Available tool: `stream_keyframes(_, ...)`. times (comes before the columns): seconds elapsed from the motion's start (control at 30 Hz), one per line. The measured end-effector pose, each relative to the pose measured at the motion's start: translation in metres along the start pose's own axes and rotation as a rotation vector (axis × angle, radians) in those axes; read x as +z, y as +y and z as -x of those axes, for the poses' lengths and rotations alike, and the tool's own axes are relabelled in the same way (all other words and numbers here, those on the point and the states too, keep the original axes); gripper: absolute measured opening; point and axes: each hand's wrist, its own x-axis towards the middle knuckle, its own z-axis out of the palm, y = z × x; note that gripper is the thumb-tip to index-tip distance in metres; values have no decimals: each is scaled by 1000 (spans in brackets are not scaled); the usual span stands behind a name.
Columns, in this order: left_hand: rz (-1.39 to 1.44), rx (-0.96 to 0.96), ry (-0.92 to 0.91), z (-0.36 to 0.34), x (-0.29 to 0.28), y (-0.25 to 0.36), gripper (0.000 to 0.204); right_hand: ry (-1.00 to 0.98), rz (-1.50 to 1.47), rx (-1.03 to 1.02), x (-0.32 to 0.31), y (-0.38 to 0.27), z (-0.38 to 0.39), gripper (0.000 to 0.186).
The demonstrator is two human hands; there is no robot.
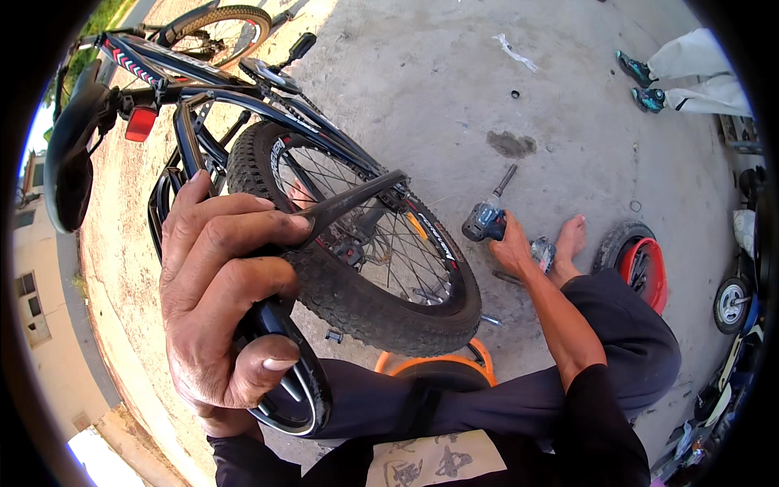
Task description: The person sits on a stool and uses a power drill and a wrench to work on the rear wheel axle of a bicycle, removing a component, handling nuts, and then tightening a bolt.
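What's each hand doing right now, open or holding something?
Left hand: closed, holding a black curved part.
Right hand: closed, holding a power tool.

We wear a black top (596, 422) whose right sleeve (586, 390) ends around the elbow. Across its front sits a pale, cream-coloured panel (438, 460) with dark, sketchy markings. Our trousers (625, 329) are dark grey, loose and softly creased, the right leg stopping above a bare foot (571, 235). Our left grip (223, 292) is ungloved, with creased knuckles and short nails; our right grip (513, 245) is bare too.
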Motion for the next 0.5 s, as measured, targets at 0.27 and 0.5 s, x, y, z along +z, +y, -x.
stream_keyframes(0.27, -9, -7, 27, 0, 1, -3, 78, -235, -595, -61, -165, -71, -50, 33)
stream_keyframes(0.5, -19, -34, 12, 4, 0, -6, 76, -654, -955, 120, -208, -108, -66, 35)
